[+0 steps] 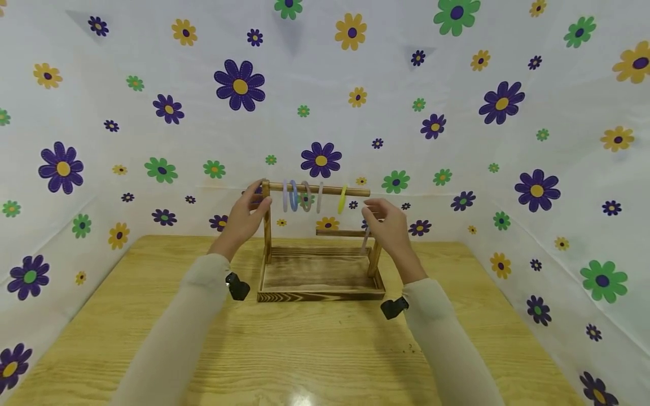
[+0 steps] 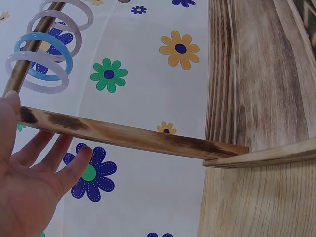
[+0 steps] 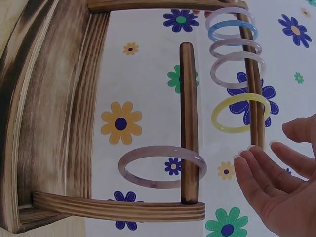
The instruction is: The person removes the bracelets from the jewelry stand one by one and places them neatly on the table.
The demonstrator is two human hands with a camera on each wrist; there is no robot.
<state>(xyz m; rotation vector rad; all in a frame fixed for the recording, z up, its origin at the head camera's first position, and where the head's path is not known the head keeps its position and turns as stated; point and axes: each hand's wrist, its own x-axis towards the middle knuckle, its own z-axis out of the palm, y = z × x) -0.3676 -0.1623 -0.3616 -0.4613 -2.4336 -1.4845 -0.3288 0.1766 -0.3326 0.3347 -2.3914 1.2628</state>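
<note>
We see the fingers of the right hand [image 1: 390,225] loosely curved and spread apart from the thumb, with nothing between them, just beside the free end of the upper bar [image 1: 330,190]; whether a fingertip brushes the wood we cannot tell. The left hand [image 1: 242,217] is at the top of the tall left post [image 2: 123,136], its thumb near the corner and its other fingers spread, some passing behind the wood; we cannot tell whether they grip it. Going outward along the upper bar from that post, we find five hanging rings: a pale lilac ring [image 2: 44,90], a blue ring [image 2: 69,59], a mauve ring [image 2: 78,38], a pale translucent ring [image 1: 319,198] and, set apart and nearest the right hand, a yellow ring [image 1: 342,201]. Below, a brownish ring [image 3: 122,167] hangs around the lower bar [image 3: 189,108], close to the short right post [image 3: 118,208]. Both posts rise from a wooden tray [image 1: 320,296] standing on the tabletop [image 1: 304,349]. Beyond it, we have a white cloth [image 1: 315,56] printed with purple, green and yellow-orange flowers, covering the back and both sides.
</note>
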